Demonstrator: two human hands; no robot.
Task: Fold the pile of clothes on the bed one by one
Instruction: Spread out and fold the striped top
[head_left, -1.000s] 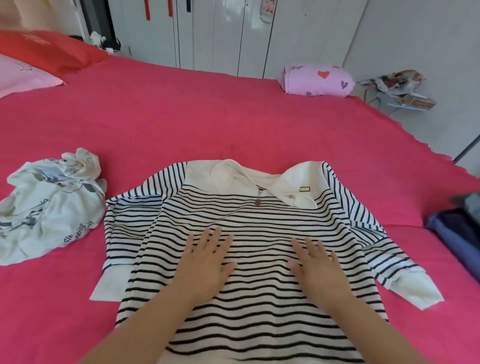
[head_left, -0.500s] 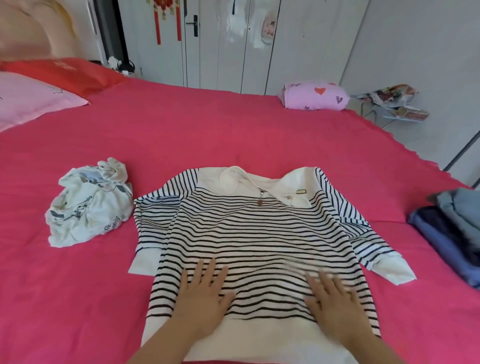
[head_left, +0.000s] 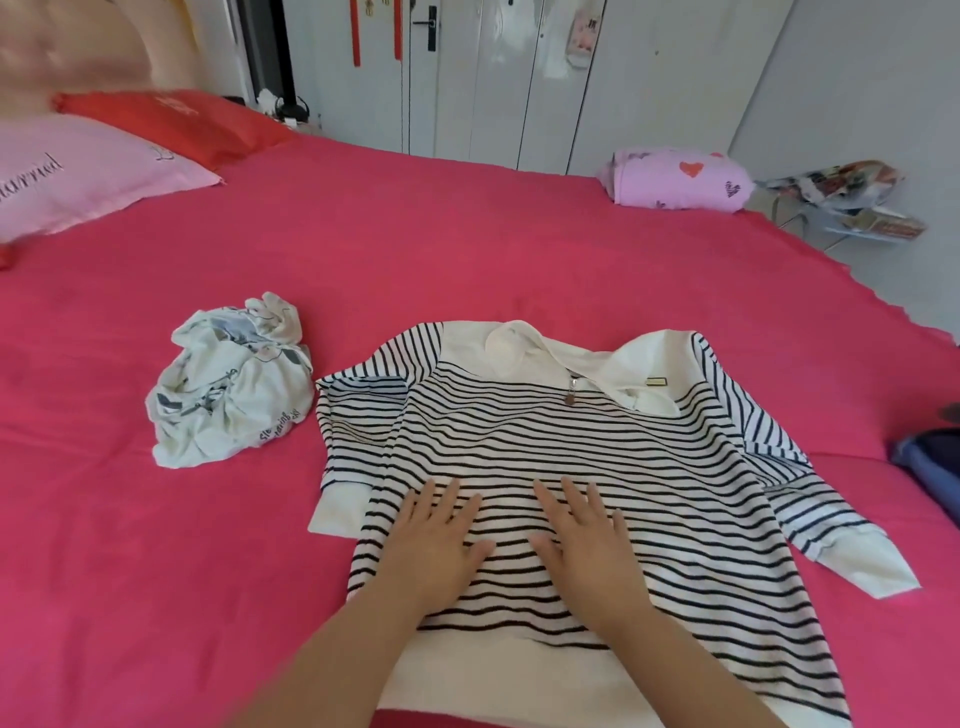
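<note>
Head view: two flat hands are smoothing a striped sweater on the pink bed, now side by side at its lower middle.

Going left to right, a crumpled white garment (head_left: 228, 379) is waiting just beside the sweater's tucked left sleeve; the left hand (head_left: 434, 545) and right hand (head_left: 587, 551) are both lying open, palms down, grasping nothing, having drawn closer together since half a second ago, so the striped sweater (head_left: 571, 467) is likely nearly flat and ready for folding. Its right sleeve is lying spread toward the folded dark clothes (head_left: 930, 462) at the edge; the bed (head_left: 415, 234) beyond is offering wide bare room.
</note>
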